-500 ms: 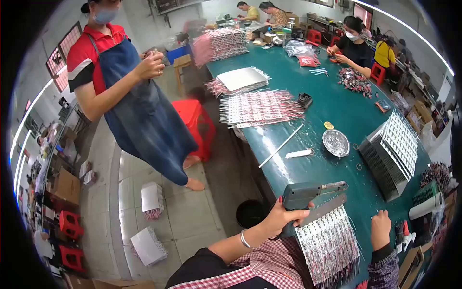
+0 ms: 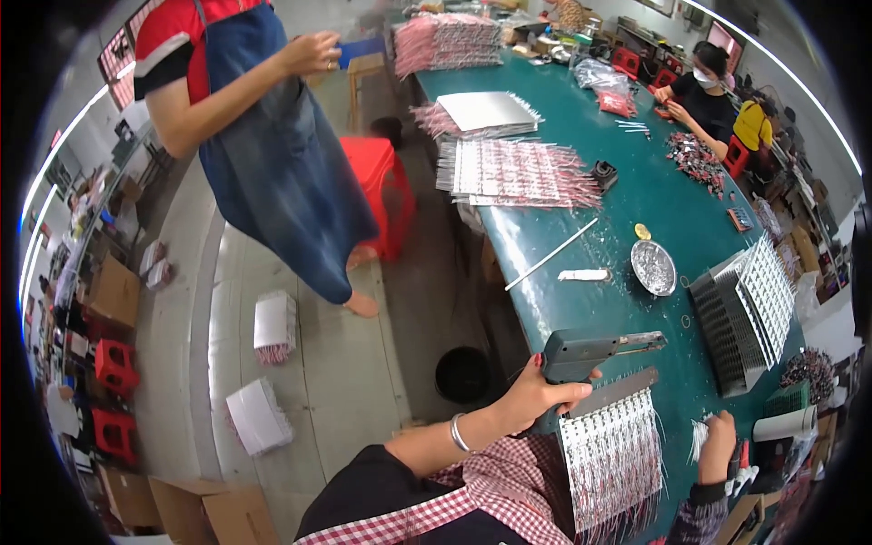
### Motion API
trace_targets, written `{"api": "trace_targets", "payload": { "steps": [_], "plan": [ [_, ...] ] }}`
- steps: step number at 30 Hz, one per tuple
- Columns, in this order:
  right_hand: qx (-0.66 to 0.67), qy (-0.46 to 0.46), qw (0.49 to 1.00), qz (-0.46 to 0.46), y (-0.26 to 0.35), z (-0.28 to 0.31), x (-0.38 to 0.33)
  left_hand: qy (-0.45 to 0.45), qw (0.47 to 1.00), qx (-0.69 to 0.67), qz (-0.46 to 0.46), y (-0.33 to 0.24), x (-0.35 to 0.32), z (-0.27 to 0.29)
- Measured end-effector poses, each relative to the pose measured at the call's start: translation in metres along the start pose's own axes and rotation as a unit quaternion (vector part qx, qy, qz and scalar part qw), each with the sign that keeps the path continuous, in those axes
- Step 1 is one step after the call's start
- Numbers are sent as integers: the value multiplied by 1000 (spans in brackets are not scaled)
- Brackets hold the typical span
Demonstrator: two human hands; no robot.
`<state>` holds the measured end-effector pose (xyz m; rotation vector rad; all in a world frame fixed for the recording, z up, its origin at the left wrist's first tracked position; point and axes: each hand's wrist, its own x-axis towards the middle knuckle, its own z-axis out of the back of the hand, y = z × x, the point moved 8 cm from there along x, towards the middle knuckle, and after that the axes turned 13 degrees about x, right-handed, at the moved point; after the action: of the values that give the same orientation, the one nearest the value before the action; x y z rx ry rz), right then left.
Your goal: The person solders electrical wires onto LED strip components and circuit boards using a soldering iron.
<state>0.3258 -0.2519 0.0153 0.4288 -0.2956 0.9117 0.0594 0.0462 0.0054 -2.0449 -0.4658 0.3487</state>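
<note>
My left hand (image 2: 545,397) is wrapped round the grip of a dark grey pistol-shaped tool (image 2: 581,352) with a long metal nose pointing right. Below it, a white panel of small boards (image 2: 607,436) with rows of red and white wires leans at the table's near edge. A flat metal strip (image 2: 618,391) lies along the panel's far edge, beneath the tool. On the right, my right hand (image 2: 718,442) is closed at a bundle of thin white wires (image 2: 698,441), apart from the panel.
On the green table (image 2: 545,109) are a metal dish (image 2: 653,268), a white stick (image 2: 551,254), a rack of upright panels (image 2: 745,318) and wired panel stacks (image 2: 513,173). An aproned person (image 2: 272,154) stands left by a red stool (image 2: 372,182); another person (image 2: 704,95) sits across.
The view has shifted, and the table things sit differently in it. My right hand has moved down, and a bundle of white wires now shows beside it. My left hand keeps the tool.
</note>
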Motion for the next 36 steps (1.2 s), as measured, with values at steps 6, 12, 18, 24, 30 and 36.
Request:
{"api": "trace_targets", "payload": {
  "steps": [6, 12, 18, 24, 30, 36],
  "plan": [
    [30, -46, 989, -135, -64, 64, -120, 50, 998, -21, 30, 12, -8, -9],
    [59, -59, 976, -200, -76, 43, -175, 81, 995, -64, -14, 9, -38, -26],
    [197, -34, 969, -142, 75, 58, -100, -3, 992, -54, -113, 0, -68, -34],
    [539, 263, 794, -97, 290, -19, -54, -44, 985, 42, -162, -12, -72, -49],
    [561, 224, 791, -94, 343, -57, -7, -23, 890, 362, -276, -70, -90, 23],
    [613, 120, 774, -106, 347, -125, 60, -206, 965, 101, -124, -55, -56, 273]
  ]
}}
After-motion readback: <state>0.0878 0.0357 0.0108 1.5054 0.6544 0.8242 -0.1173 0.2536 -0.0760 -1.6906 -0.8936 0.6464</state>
